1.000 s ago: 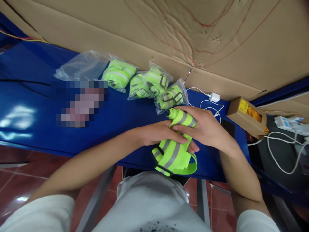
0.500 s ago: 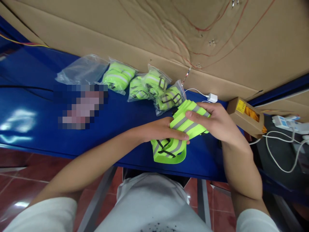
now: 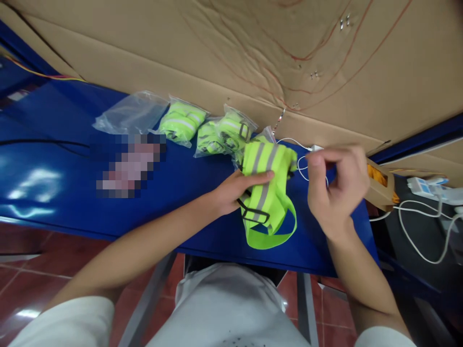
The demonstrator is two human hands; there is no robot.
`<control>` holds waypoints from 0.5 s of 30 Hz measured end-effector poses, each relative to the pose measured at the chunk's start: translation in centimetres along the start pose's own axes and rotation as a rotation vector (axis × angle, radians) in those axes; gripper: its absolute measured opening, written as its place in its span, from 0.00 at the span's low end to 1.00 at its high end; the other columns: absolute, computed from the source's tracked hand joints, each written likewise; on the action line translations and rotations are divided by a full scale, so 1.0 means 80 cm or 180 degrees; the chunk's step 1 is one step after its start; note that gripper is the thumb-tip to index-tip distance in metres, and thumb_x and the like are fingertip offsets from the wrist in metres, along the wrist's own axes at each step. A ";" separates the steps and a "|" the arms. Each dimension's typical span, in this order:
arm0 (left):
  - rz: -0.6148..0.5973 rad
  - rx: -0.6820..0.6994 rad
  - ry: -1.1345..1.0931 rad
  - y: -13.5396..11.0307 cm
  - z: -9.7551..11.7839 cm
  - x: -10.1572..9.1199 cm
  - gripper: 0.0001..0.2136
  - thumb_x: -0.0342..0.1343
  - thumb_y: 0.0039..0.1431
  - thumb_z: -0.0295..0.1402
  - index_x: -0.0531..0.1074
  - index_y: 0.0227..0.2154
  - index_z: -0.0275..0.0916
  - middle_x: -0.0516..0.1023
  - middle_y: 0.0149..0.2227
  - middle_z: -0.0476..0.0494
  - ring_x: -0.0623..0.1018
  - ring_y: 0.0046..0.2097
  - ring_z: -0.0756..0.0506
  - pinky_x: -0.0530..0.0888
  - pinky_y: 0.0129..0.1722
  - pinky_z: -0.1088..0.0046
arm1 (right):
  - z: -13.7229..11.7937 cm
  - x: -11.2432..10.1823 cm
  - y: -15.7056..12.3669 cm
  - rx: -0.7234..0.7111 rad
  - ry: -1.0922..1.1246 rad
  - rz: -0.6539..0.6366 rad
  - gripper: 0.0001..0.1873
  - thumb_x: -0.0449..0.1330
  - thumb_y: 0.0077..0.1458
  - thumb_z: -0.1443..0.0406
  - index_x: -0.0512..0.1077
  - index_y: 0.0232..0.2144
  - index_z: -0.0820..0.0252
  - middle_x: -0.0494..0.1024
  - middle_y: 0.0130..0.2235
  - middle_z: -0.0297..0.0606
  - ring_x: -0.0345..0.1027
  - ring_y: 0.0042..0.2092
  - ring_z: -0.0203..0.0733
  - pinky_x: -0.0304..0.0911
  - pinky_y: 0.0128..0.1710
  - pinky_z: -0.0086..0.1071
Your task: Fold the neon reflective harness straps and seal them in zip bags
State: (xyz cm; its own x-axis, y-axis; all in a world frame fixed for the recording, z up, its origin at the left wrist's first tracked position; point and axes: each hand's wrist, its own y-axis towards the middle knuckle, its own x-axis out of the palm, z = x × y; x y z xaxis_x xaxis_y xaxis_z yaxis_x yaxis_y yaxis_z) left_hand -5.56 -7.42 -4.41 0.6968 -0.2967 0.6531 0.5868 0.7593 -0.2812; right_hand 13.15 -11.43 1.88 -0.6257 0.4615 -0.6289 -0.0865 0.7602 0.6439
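Observation:
My left hand (image 3: 231,190) grips a folded reflective strap (image 3: 264,180), neon yellow-green with grey bands, its thumb across the front. A black buckle (image 3: 256,214) and a loose loop of webbing hang from the lower end of the bundle, above the blue table. To the right of the strap and apart from it, my right hand (image 3: 338,185) is raised, fingers curled and thumb near the index fingertip. Nothing shows in that hand. Behind the strap lie clear bags with similar straps, among them one bagged strap (image 3: 183,123) and another bagged strap (image 3: 233,129).
An unfilled-looking clear plastic bag (image 3: 132,113) lies at the back left, by a pixelated patch. A cardboard wall (image 3: 152,53) closes off the blue table (image 3: 195,178) behind. At right are a carton (image 3: 379,190), a power strip (image 3: 427,188) and white cables.
My right hand has let go of the strap and moved right. My left hand has turned the bundle more upright, so its loop and buckle hang lower right. The view has shifted slightly.

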 end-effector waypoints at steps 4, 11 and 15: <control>0.0081 0.0126 -0.0533 0.007 0.011 -0.005 0.22 0.64 0.61 0.44 0.81 0.51 0.32 0.87 0.45 0.35 0.86 0.46 0.38 0.83 0.47 0.66 | 0.001 0.007 -0.038 -0.0577 -0.0109 -0.0873 0.10 0.59 0.69 0.61 0.78 0.45 0.57 0.82 0.43 0.45 0.76 0.43 0.48 0.69 0.44 0.43; 0.0227 0.0464 -0.0660 0.021 0.004 -0.017 0.20 0.63 0.64 0.45 0.81 0.52 0.39 0.86 0.50 0.38 0.82 0.57 0.32 0.78 0.61 0.54 | 0.028 0.050 -0.073 -0.0498 -0.0768 -0.1263 0.23 0.59 0.70 0.61 0.70 0.63 0.60 0.81 0.55 0.45 0.71 0.53 0.52 0.61 0.48 0.45; 0.0282 0.0423 -0.0581 0.022 0.011 -0.017 0.21 0.62 0.64 0.45 0.80 0.54 0.39 0.86 0.50 0.38 0.80 0.60 0.29 0.76 0.64 0.51 | 0.029 0.047 -0.075 -0.0349 -0.0419 -0.1528 0.19 0.52 0.68 0.74 0.78 0.53 0.59 0.85 0.47 0.40 0.72 0.44 0.49 0.60 0.42 0.42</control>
State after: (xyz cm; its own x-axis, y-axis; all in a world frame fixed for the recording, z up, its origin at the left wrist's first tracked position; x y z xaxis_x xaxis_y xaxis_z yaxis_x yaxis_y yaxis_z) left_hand -5.84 -5.15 -5.20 0.6499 -0.1249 0.7497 0.4589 0.8508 -0.2560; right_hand 13.13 -13.21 -5.38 -0.3931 0.1308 -0.9101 -0.4255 0.8516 0.3062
